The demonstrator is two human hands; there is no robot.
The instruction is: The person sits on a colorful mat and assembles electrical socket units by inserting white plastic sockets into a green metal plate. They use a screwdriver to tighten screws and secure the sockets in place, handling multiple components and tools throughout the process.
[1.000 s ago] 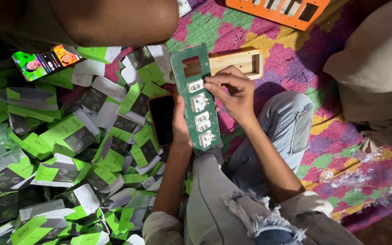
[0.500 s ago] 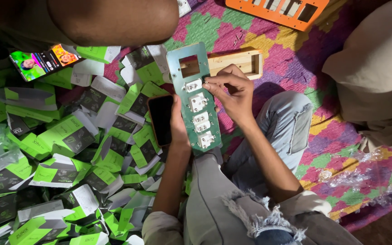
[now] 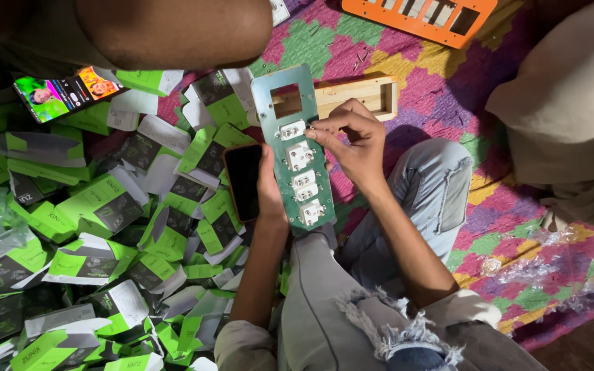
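A long pale green panel [image 3: 295,148] with a rectangular cut-out near its top carries several white switches and sockets. My left hand [image 3: 268,180] grips its left edge from behind, above my knee. My right hand [image 3: 349,139] pinches with thumb and fingertips at the right side of the topmost white switch [image 3: 291,129]; whatever small part it holds is too tiny to make out. An open wooden box frame [image 3: 359,95] lies on the mat just behind the panel.
A dark phone [image 3: 243,180] lies left of my hand. Several green-and-white small cartons [image 3: 97,206] cover the floor at left. Another lit phone [image 3: 70,91] lies far left, an orange panel [image 3: 421,17] at the top, a person's knee [image 3: 173,31] above, crumpled plastic [image 3: 558,264] at right.
The panel has tilted slightly more upright in my left hand. My right hand stays at the top switch, its fingers shifted a little.
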